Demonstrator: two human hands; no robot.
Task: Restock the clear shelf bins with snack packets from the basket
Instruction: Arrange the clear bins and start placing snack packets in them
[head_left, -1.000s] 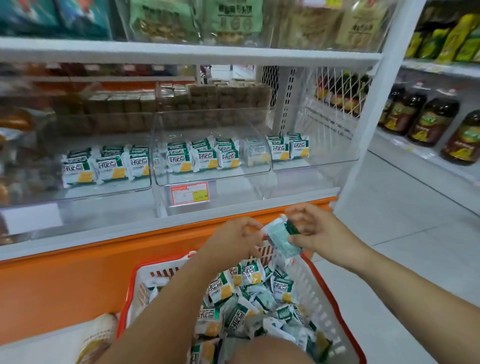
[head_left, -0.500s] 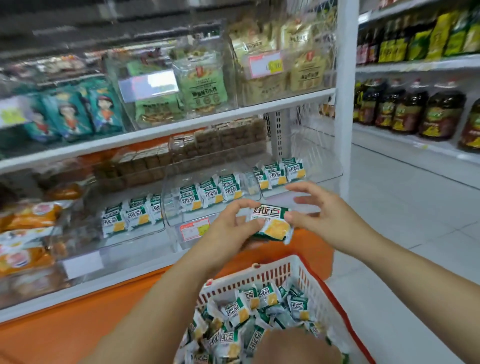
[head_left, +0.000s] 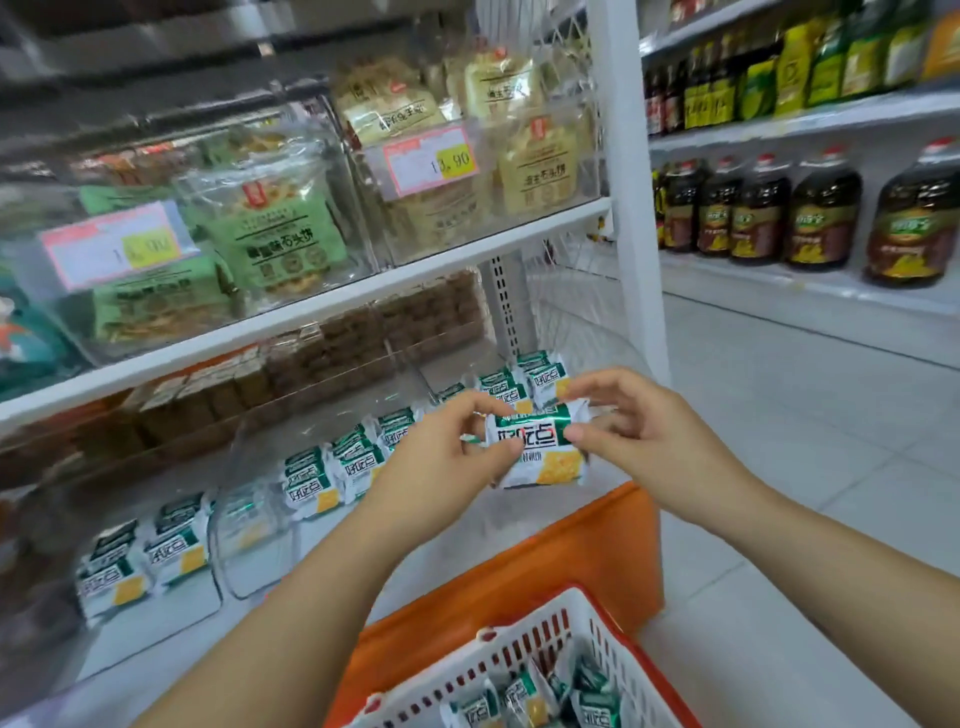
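white shelf fills the left and middle of the view and ends at a white post. an orange base runs under its lowest board. past the post, across the tiled floor, dark bottles stand in a row on another rack. on the upper board, clear boxes hold green bags and tan bags, with a pink and yellow tag in front of the tan ones. on the lower board the clear bins sit side by side, each with a few green and white packets standing in rows. brown blocks are stacked behind them. the basket, white mesh with a red rim, is at the bottom edge with loose packets lying in it. both hands are raised above the basket, in front of the right-hand bins. the left hand pinches the left end of one packet between thumb and fingertips. the right hand pinches its right end, the other fingers spread. the packet is held level in the air, printed face toward the camera.
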